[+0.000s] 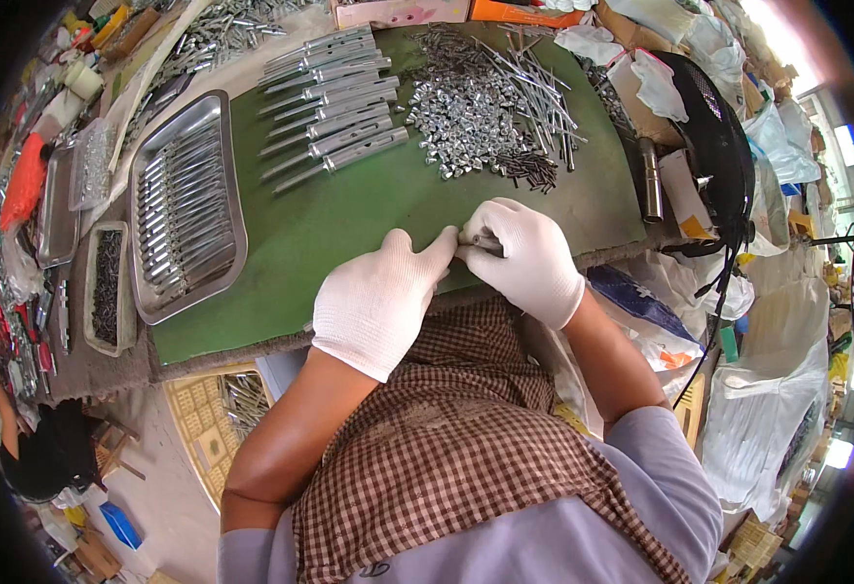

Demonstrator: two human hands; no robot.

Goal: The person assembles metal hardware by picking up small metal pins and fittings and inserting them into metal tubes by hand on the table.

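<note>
Both hands wear white knit gloves and meet at the front edge of a green work mat (281, 253). My left hand (378, 297) is closed, its thumb and forefinger pressed on a small grey metal piece (483, 241). My right hand (524, 255) pinches the same piece from the other side. Most of that piece is hidden by the gloves, so I cannot tell its full shape. Beyond the hands lies a row of silver metal tubes with rods (334, 107). Farther right is a heap of small shiny metal fittings (461, 122).
A steel tray (238, 219) of finished-looking metal rods stands left, beside a narrow bin of dark pins (108, 282). Thin rods (544, 92) and short dark pins (527, 170) lie by the heap. A black mesh fan-like object (714, 136) stands right.
</note>
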